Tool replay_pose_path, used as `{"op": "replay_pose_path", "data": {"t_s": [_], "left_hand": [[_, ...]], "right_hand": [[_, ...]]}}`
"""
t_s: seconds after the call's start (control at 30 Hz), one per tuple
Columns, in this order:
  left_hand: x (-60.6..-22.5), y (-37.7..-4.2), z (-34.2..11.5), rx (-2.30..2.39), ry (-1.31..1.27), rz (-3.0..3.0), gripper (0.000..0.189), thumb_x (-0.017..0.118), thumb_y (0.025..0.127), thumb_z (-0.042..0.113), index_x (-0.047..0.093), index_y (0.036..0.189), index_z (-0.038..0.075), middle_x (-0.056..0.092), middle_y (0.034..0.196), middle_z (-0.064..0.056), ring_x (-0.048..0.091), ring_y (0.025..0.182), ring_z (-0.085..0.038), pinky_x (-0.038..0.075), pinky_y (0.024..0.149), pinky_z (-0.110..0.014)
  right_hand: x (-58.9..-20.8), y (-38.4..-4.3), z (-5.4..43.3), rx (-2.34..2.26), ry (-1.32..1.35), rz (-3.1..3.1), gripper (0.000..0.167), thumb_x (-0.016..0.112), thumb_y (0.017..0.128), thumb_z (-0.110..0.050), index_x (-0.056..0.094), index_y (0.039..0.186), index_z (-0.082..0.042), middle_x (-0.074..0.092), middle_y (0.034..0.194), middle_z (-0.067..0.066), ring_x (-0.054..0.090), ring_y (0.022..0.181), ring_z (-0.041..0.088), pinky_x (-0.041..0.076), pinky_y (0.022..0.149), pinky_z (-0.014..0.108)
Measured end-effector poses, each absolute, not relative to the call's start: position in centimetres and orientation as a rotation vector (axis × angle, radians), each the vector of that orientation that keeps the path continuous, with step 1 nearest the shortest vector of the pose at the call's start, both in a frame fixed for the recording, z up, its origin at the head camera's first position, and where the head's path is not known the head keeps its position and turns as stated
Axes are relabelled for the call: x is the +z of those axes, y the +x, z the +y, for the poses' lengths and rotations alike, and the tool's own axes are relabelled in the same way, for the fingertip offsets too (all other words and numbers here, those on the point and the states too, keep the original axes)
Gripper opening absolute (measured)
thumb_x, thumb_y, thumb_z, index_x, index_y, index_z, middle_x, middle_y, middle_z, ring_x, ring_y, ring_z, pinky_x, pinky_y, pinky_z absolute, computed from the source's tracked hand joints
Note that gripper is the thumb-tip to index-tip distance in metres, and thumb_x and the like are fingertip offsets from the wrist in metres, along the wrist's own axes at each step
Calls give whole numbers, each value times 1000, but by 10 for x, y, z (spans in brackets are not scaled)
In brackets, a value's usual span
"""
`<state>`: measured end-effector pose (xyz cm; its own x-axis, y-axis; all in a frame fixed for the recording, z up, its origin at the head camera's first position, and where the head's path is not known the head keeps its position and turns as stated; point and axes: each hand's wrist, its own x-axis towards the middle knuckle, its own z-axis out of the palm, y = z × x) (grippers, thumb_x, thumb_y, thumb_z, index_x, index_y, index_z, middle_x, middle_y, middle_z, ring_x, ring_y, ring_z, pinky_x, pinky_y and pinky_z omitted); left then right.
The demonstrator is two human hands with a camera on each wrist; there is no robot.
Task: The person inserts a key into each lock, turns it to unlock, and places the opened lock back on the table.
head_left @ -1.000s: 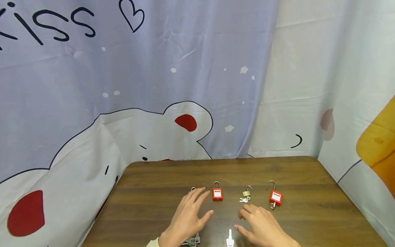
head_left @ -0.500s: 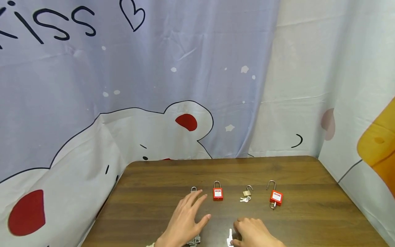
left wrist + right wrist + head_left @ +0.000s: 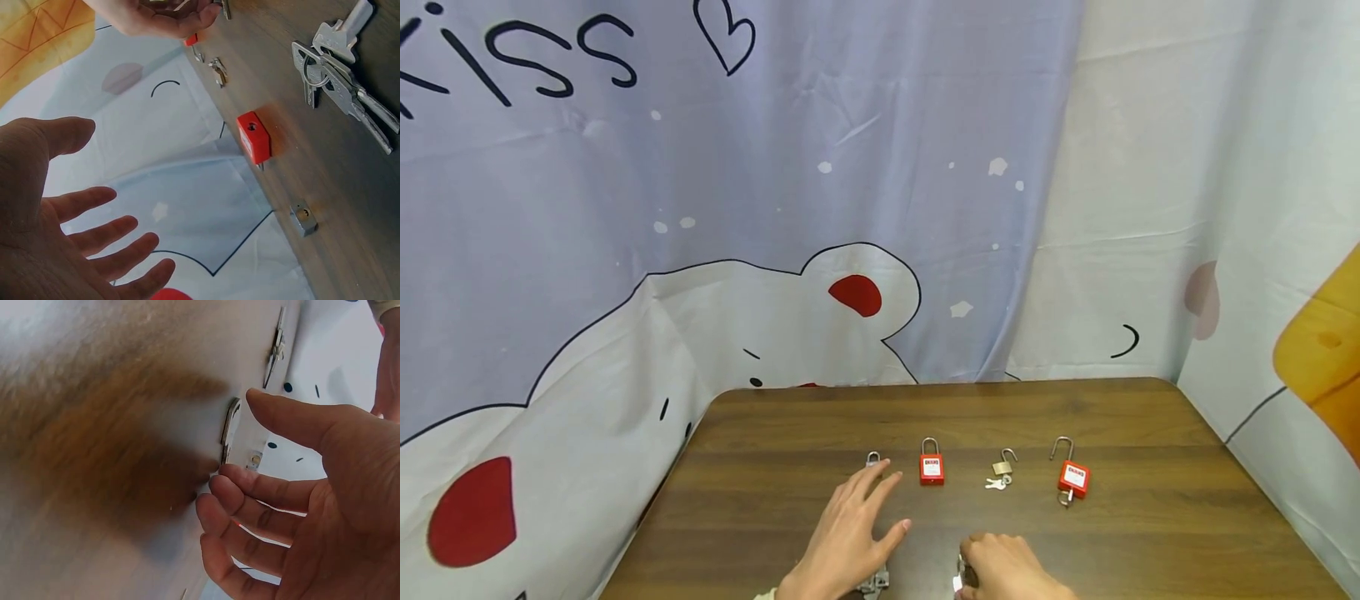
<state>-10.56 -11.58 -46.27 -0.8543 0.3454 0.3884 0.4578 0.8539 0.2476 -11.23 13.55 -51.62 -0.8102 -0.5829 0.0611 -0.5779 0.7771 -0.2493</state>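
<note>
My left hand hovers over the table with its fingers spread, and its palm holds nothing. Near it lie a bunch of silver keys on a ring and a small grey padlock, partly covered by the hand in the head view. My right hand is low at the tabletop, its fingers bent beside a single silver key. The index fingertip meets or nearly meets one end of this key, while the thumb stands a little apart from it.
Farther back on the wooden table stand a red padlock, a small brass padlock with its shackle open and keys beside it, and another red padlock with its shackle open. A printed curtain hangs behind.
My right hand has come down and leftward to the single key, its fingers bending beside it. My left hand has shifted slightly down, uncovering the grey padlock's shackle.
</note>
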Motion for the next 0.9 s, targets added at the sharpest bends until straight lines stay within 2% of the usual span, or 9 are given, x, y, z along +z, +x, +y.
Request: {"op": "replay_pose_path", "data": {"t_s": [0.17, 0.47, 0.9], "left_hand": [[-464, -105, -117, -479, -597, -2702, 56, 66, 89, 47, 54, 138, 22, 45, 150, -2, 48, 135, -26, 45, 104, -49], [-468, -105, -118, -491, -610, -2697, 55, 66, 89, 46, 54, 138, 24, 46, 150, -2, 49, 133, -27, 46, 103, -50], [-470, -105, -116, -474, -621, -2701, 57, 66, 88, 46, 54, 139, 23, 48, 149, -3, 52, 131, -28, 46, 104, -50]], "right_hand": [[-520, -112, 129, -371, -1046, 2970, 32, 84, 67, -41, 58, 75, -24, 50, 70, -15, 49, 59, 3, 33, 47, 25], [-524, -113, 122, -408, -1089, 2925, 23, 83, 67, -25, 69, 85, -27, 54, 71, -13, 50, 57, 5, 34, 46, 25], [-522, -111, 124, -513, -1018, 2921, 21, 85, 66, -19, 66, 75, -19, 55, 72, -12, 51, 60, 3, 38, 50, 24]]}}
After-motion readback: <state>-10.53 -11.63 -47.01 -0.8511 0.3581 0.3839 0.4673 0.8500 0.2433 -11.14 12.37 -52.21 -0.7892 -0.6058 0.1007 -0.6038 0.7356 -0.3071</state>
